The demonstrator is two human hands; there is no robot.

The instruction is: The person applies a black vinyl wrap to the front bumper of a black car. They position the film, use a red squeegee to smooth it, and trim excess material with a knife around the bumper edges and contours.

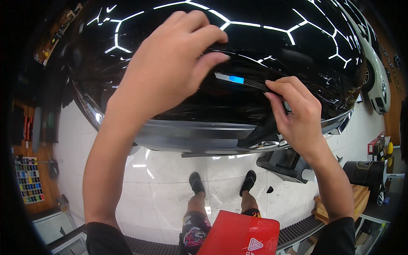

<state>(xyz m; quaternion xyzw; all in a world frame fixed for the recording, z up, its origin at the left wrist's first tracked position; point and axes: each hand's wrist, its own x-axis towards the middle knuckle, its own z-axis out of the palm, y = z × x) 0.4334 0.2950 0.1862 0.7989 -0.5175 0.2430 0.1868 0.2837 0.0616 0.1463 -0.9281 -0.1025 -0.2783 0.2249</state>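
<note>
A black car panel (pixel 297 55) with glossy reflections fills the upper view, with wrinkled film near its right side. A flat strip (pixel 238 80), pale, blue and dark textured, lies angled across it. My right hand (pixel 293 112) pinches the strip's dark right end between thumb and forefinger. My left hand (pixel 170 63) is raised above the panel to the upper left of the strip, fingers curved and thumb apart from forefinger, with nothing visible between them. A grey bumper band (pixel 191 134) runs below.
A white tiled floor (pixel 161 195) shows my feet and a red pouch (pixel 233 233) at my waist. A white car (pixel 378 85) stands at right beside wooden boxes (pixel 361 204) and a black bin (pixel 357 172). A board of coloured swatches (pixel 29 180) is at left.
</note>
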